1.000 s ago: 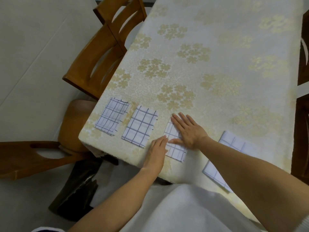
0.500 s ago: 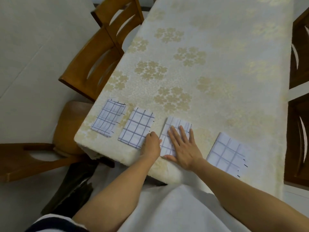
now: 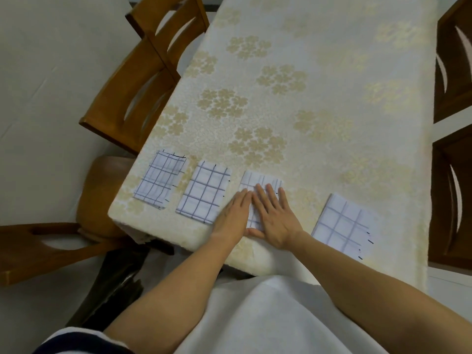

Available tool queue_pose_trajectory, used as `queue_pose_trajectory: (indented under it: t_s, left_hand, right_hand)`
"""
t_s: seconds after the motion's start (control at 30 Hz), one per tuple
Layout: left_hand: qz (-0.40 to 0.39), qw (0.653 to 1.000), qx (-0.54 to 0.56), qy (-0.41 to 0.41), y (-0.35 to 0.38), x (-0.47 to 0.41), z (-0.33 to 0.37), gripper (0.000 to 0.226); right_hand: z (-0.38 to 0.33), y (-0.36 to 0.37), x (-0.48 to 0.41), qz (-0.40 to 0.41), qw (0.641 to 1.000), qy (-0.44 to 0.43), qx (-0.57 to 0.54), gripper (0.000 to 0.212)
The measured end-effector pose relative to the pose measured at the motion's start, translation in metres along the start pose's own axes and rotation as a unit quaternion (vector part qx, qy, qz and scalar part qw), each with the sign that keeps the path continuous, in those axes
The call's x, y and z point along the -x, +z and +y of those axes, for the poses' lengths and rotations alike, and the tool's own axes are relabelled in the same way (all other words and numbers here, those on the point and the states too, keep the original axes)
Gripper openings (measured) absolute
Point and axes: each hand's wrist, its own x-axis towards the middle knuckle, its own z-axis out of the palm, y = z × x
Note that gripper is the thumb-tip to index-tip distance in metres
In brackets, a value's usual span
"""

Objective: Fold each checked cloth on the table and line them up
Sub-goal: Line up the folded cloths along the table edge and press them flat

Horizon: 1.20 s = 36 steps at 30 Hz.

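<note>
A long table under a cream tablecloth with gold flower clusters fills most of the view. Light wooden chairs stand along its left side and dark wooden chairs along its right.

4 folded white cloths with blue checks lie in a row by the near edge, none touching. From left to right they are cloth 1, cloth 2, cloth 3 and cloth 4, which sits further apart.

Both my hands lie on cloth 3. My right hand rests palm down on it, fingers straight and slightly spread. My left hand lies flat at its left edge, fingers straight and pressed together, just beside cloth 2.
</note>
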Motion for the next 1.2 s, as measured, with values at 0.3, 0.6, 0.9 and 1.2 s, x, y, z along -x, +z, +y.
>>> queue_pose_trajectory:
  t_s: [0.3,0.6,0.9,1.2]
  left_hand:
    - [-0.028,0.99,0.128,0.049,-0.001,-0.019,0.098,0.041]
    - [-0.148,0.974,0.173,0.008,0.021,-0.032,0.155,0.042]
    - [-0.118,0.971,0.206,-0.02,0.014,-0.038,0.146,0.024]
    - [-0.073,0.969,0.227,-0.07,0.003,-0.029,0.111,0.025]
  right_hand:
    - [0.057,-0.006,0.067,0.115,0.982,0.138,-0.064,0.077]
    - [0.083,0.033,0.151,0.077,0.939,0.325,-0.079,0.068]
    - [0.082,0.03,0.135,0.093,0.949,0.295,-0.058,0.07]
    - [0.07,0.02,0.087,0.064,0.979,0.191,-0.036,0.07]
